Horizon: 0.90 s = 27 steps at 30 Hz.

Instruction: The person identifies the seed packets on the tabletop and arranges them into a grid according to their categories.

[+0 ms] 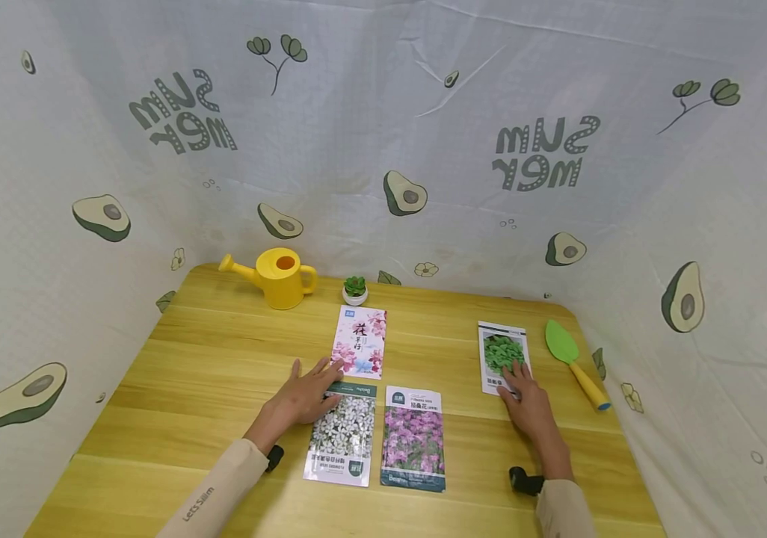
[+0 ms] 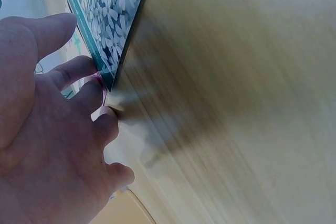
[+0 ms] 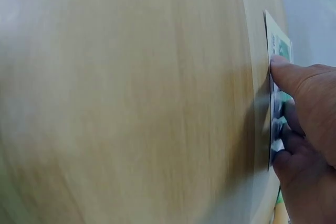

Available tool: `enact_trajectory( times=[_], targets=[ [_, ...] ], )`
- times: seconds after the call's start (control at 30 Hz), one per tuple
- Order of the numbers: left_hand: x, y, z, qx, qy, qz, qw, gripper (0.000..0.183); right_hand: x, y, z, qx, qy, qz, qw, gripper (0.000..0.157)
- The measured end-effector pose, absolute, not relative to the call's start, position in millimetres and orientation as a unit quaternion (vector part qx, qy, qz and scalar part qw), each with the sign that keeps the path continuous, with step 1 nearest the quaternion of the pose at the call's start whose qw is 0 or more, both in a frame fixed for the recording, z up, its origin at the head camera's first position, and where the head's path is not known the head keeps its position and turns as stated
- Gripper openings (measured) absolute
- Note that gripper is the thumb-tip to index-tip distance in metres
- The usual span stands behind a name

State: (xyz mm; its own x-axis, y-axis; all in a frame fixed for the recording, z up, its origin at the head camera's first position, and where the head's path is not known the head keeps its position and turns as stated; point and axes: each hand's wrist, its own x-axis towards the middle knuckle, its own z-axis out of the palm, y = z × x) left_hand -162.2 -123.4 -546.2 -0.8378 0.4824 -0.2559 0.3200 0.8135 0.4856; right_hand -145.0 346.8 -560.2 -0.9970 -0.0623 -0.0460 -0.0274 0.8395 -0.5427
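Note:
My left hand (image 1: pixel 301 396) is at the upper left corner of a seed packet with white flowers (image 1: pixel 339 437). Its fingers spread loosely toward the lower edge of a pink blossom packet (image 1: pixel 360 340). In the left wrist view, the fingertips are right by the corner of the white flower packet (image 2: pixel 107 17). On the right, my right hand (image 1: pixel 528 403) rests its fingers on the lower part of a packet picturing green leaves (image 1: pixel 501 347). The thumb touches that packet's near edge in the right wrist view. Between the hands lies a purple flower packet (image 1: pixel 413 441).
A yellow watering can (image 1: pixel 281 280) stands at the back left, beside a small potted succulent (image 1: pixel 355 290). Right of the leafy packet lies a toy trowel (image 1: pixel 575 362) with a green blade and yellow handle. Printed cloth (image 1: pixel 356 134) hangs around the wooden table (image 1: pixel 188 388).

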Motion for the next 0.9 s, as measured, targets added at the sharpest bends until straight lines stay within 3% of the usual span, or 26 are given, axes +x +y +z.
enact_trajectory(
  times=[0.9],
  targets=[
    [-158,-123,-538,0.22,0.93,0.228,0.187,0.052,-150,325,-561,-0.032,0.958,-0.285,0.019,0.054]
  ],
)
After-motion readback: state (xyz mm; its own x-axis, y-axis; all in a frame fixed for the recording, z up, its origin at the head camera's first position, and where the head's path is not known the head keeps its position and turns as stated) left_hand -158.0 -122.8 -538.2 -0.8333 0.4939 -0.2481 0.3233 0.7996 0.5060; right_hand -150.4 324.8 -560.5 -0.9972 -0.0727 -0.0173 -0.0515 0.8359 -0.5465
